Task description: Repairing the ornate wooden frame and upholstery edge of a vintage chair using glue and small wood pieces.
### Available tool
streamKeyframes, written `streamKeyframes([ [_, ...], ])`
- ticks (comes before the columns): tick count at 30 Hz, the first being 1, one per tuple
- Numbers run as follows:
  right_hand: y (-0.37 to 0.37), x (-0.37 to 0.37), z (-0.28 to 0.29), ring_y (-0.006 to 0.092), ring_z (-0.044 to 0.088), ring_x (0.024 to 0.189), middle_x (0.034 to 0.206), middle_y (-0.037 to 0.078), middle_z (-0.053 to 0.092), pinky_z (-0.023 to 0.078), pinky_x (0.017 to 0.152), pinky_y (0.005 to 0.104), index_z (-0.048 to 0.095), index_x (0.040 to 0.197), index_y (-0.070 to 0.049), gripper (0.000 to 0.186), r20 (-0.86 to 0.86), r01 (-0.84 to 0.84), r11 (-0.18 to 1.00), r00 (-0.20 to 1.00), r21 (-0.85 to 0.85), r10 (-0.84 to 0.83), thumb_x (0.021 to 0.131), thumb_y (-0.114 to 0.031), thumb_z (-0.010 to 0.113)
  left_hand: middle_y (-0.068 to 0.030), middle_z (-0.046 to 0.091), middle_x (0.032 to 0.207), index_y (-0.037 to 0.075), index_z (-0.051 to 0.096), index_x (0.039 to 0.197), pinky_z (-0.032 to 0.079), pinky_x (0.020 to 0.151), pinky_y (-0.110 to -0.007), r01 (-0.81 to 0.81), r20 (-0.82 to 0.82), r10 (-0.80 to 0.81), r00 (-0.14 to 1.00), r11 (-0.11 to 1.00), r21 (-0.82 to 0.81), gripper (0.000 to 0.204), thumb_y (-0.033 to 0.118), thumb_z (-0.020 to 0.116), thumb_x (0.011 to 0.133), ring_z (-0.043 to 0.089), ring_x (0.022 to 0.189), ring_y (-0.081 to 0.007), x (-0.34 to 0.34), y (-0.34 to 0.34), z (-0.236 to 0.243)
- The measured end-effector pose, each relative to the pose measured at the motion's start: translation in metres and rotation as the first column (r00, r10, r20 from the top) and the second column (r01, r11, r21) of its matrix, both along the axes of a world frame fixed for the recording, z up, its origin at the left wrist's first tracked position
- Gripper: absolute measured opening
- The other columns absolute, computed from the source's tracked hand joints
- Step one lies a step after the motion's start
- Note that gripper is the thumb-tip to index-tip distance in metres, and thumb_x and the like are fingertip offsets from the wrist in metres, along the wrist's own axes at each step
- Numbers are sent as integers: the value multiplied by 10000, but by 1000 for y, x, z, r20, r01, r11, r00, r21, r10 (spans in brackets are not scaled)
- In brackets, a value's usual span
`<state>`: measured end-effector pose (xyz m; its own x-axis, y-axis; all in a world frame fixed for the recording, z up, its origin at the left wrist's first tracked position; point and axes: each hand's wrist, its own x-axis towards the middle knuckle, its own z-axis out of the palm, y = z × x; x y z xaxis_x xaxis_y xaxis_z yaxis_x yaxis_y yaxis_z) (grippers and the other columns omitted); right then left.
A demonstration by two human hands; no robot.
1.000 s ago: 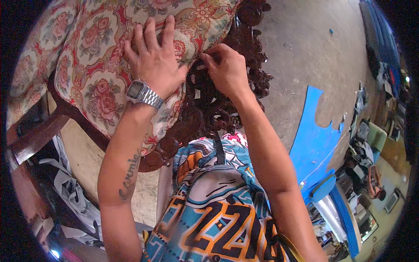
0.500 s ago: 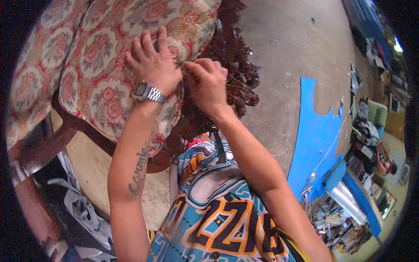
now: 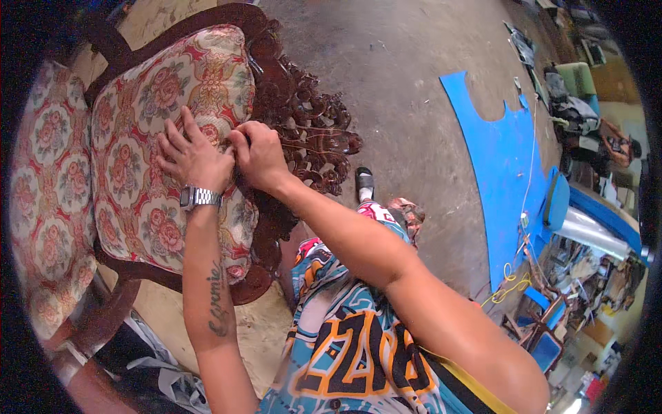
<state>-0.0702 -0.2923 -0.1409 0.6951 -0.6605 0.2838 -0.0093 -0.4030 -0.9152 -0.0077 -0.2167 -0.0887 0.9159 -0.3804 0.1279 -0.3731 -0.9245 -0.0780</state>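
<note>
The padded chair panel (image 3: pixel 162 93) has red and cream rose-patterned fabric and sits in a dark wooden frame with a carved, pierced crest (image 3: pixel 310 110). My left hand (image 3: pixel 200 159), with a metal-band watch at its wrist, lies on the fabric, fingers spread and thumb towards the panel's edge. Right against that edge, my right hand (image 3: pixel 261 155) is closed in a pinch beside the left thumb. Whatever its fingertips grip is too small to make out, and the hand itself partly covers the spot.
A second rose-patterned panel (image 3: pixel 52 186) adjoins at the left. On the concrete floor (image 3: pixel 407 131) lies a cut blue sheet (image 3: pixel 476 159), with a yellow cord (image 3: pixel 507 283) near its lower end. Scrap and oddments (image 3: pixel 586 283) are heaped at the right. One sandalled foot (image 3: pixel 365 183) shows beyond the crest.
My view has shifted, so the chair looks smaller and more of its frame shows. Both hands stay at the panel's edge, the right fingers now closer to the left thumb.
</note>
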Motion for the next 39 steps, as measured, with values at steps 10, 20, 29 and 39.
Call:
streamKeyframes([
  [10,-13,-13,6,319,574,833,856,124,635,428,750,406,649,827,-56,101,22,-182,980,983,-78,184,809,-153,631,-195,247,1464,179,200,1460,177,1061,-592,-7,-10,8,1000,999,33,1047,444,756,614,214,1352,-403,1,0,6],
  [20,-30,-132,123,129,431,554,605,7,384,368,515,294,469,796,-73,173,263,-341,452,937,824,228,927,-186,477,-202,192,1484,200,130,1475,156,1070,-594,-30,-38,31,999,999,24,1103,460,778,620,159,1371,-398,-1,-3,7],
  [29,-150,-308,87,92,330,540,620,-34,356,285,450,238,425,789,-151,215,-187,295,171,865,940,-466,955,-277,482,-184,176,1495,223,125,1477,134,1085,-586,13,-39,-15,999,998,-54,1111,443,794,618,160,1377,-385,1,-4,8],
  [39,-149,-221,-34,90,311,482,553,-47,294,251,428,257,473,704,-130,338,-92,90,-29,993,996,-76,960,-350,474,-182,186,1486,203,155,1468,137,1078,-600,0,-44,0,999,1000,15,1100,469,790,611,170,1372,-372,3,-5,10],
])
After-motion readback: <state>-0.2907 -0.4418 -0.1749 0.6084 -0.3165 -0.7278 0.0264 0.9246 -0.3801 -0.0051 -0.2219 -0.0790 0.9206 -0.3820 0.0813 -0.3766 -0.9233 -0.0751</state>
